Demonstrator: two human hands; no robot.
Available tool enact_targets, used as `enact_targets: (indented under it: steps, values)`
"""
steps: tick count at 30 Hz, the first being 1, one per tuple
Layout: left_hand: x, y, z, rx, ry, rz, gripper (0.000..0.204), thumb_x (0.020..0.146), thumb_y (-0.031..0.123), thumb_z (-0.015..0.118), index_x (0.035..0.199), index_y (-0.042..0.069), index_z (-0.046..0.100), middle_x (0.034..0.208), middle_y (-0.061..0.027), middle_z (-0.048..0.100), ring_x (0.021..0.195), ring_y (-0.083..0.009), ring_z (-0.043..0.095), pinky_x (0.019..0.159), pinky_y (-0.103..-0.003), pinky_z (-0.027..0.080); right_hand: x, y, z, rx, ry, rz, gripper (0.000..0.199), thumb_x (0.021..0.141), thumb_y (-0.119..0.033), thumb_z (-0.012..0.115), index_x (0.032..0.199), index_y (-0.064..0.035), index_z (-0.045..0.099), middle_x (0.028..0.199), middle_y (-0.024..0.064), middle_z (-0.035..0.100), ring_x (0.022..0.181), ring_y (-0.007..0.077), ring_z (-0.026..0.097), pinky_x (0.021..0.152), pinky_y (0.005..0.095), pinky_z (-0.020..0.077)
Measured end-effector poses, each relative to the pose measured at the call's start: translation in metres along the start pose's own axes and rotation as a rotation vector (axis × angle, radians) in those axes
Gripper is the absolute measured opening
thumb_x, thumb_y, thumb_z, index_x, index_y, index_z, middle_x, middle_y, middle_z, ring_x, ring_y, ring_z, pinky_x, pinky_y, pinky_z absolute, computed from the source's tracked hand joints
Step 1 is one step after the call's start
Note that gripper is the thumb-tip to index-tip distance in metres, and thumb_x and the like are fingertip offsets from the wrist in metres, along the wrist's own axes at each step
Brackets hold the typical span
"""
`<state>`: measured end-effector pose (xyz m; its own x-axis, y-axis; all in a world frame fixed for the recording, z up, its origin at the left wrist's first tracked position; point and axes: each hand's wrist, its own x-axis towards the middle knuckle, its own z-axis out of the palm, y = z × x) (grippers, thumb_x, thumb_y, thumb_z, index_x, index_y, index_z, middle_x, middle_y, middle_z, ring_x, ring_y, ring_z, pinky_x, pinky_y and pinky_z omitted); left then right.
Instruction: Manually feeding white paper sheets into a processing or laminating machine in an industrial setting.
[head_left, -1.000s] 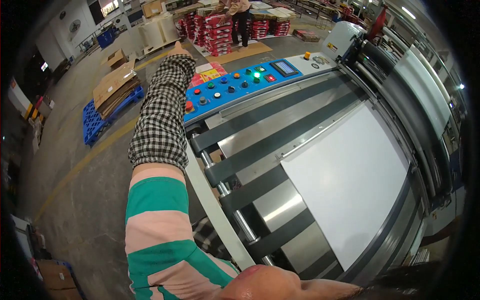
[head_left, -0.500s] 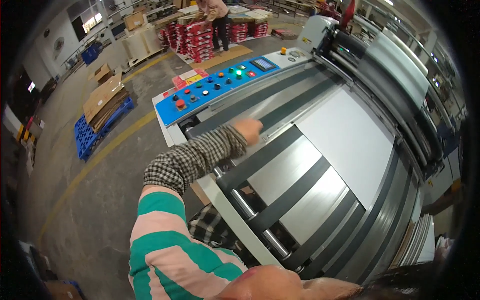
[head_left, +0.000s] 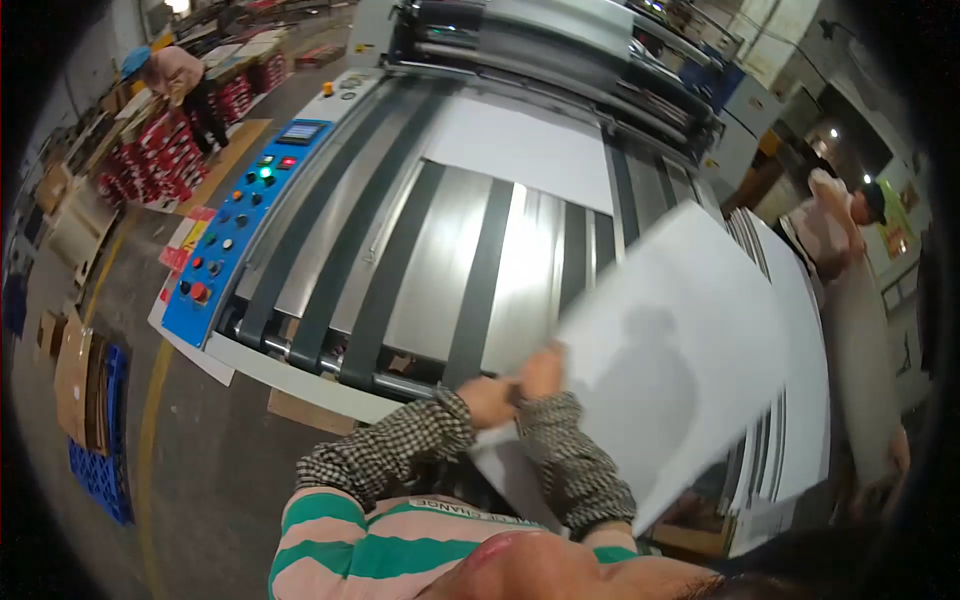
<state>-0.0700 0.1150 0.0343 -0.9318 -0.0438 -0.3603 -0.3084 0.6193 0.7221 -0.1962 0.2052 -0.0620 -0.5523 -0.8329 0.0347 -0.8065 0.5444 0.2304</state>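
My right hand (head_left: 543,370) grips the left edge of a large white sheet (head_left: 690,340), which tilts up to the right with a shadow on it. Close against it is my left hand (head_left: 487,402), slightly blurred, its fingers curled; whether they hold anything is hidden. Both hands are above the near end of a feed table (head_left: 430,310) with dark belts (head_left: 400,260) over bright metal. Another white sheet (head_left: 530,145) lies flat at the table's far end, by the machine's rollers (head_left: 560,70).
Left of the belts runs a blue control panel (head_left: 240,215) with buttons and a small screen. Several white sheets (head_left: 800,290) stand stacked at the right, beside a person (head_left: 825,230). Another person (head_left: 180,80) bends by red packs (head_left: 160,160). A blue pallet (head_left: 105,450) carries cardboard (head_left: 75,380).
The view has swung right. My left hand has come back from over the belts to beside my right hand, which is now visible with a white sheet in it.
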Motion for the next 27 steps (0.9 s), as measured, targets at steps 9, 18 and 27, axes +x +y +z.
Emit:
enact_targets:
  steps: [9,18,27]
  values:
    - [-0.096,-0.171,-0.009,-0.571,0.485,-0.193,0.033,0.074,0.01,0.046,0.103,-0.005,0.051,0.088,-0.0116,0.059,0.077,-0.0179,0.055,0.069,-0.029,0.043,-0.001,-0.001,0.001,0.46,0.248,0.594,0.034,0.079,-0.032,0.049,0.103,-0.0087,0.056,0.116,0.0194,0.045,0.115,0.0351,0.033,0.096,0.0477,0.0213]
    - [-0.099,-0.184,-0.033,-0.972,0.488,-0.32,0.029,0.074,0.012,0.051,0.094,-0.008,0.054,0.086,-0.01,0.058,0.079,-0.0156,0.053,0.069,-0.026,0.043,0.041,0.006,-0.014,0.491,-0.088,0.475,0.053,0.08,-0.042,0.045,0.126,-0.0173,0.036,0.136,0.016,0.017,0.126,0.0332,0.008,0.101,0.0485,0.0012]
    - [-0.054,-0.2,-0.081,-1.043,0.459,-0.397,0.026,0.072,0.009,0.054,0.09,-0.009,0.055,0.084,-0.009,0.058,0.071,-0.0153,0.053,0.065,-0.025,0.042,0.109,0.023,-0.005,0.458,-0.087,0.41,0.054,0.08,-0.043,0.042,0.126,-0.0162,0.035,0.135,0.0178,0.019,0.125,0.0376,0.01,0.099,0.0529,0.0043]
